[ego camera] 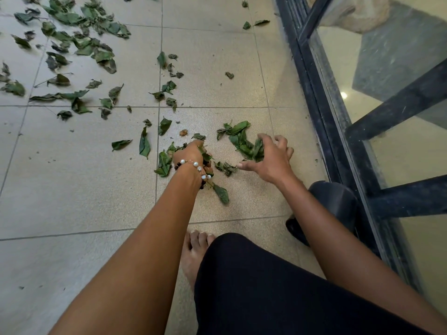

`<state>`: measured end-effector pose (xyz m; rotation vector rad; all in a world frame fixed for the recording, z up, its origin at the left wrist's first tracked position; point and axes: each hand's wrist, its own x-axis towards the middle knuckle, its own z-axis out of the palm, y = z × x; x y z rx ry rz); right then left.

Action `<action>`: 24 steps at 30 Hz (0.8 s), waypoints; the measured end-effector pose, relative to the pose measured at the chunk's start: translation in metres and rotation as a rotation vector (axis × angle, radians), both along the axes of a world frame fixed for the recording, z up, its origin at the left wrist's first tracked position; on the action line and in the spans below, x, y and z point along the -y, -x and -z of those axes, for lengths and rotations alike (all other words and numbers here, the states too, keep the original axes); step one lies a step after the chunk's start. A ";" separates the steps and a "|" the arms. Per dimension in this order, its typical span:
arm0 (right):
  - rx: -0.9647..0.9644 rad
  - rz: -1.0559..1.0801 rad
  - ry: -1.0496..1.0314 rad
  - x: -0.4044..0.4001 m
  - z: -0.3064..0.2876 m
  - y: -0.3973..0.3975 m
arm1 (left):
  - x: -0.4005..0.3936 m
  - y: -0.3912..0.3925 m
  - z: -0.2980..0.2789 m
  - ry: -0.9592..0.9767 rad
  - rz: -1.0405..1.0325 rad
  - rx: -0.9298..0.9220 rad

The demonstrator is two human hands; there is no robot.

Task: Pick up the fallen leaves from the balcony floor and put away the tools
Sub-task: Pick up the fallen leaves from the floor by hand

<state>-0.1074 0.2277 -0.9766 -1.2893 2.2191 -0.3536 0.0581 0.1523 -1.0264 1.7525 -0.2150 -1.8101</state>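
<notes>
Green fallen leaves lie scattered over the beige tiled floor (pixel 72 165), thickest at the upper left (pixel 79 42). My left hand (pixel 191 155), with a bead bracelet at the wrist, grips a bunch of leaves (pixel 164 164) against the floor. My right hand (pixel 268 158) has curled fingers closing round a small heap of leaves (pixel 244 143); its thumb points left above some crumpled leaves (pixel 226 167). One leaf (pixel 221 193) lies just below my left wrist.
A dark metal railing with glass panels (pixel 338 122) runs along the right edge. A black container (pixel 336 201) stands on the floor by the railing under my right forearm. My bare foot (pixel 193 252) and black-clad knee (pixel 242 274) are at the bottom centre.
</notes>
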 end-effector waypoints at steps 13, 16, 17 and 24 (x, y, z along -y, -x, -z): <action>-0.226 -0.199 0.412 -0.029 0.063 -0.033 | -0.005 0.002 -0.003 0.026 0.002 -0.009; -0.240 -0.251 0.490 -0.028 0.061 -0.029 | -0.004 0.000 -0.003 0.010 -0.009 -0.023; -0.169 -0.209 0.489 -0.026 0.056 -0.027 | -0.004 0.000 -0.004 0.001 -0.008 -0.026; 1.145 0.577 0.429 0.002 0.013 -0.023 | -0.003 0.007 -0.016 -0.020 -0.042 -0.152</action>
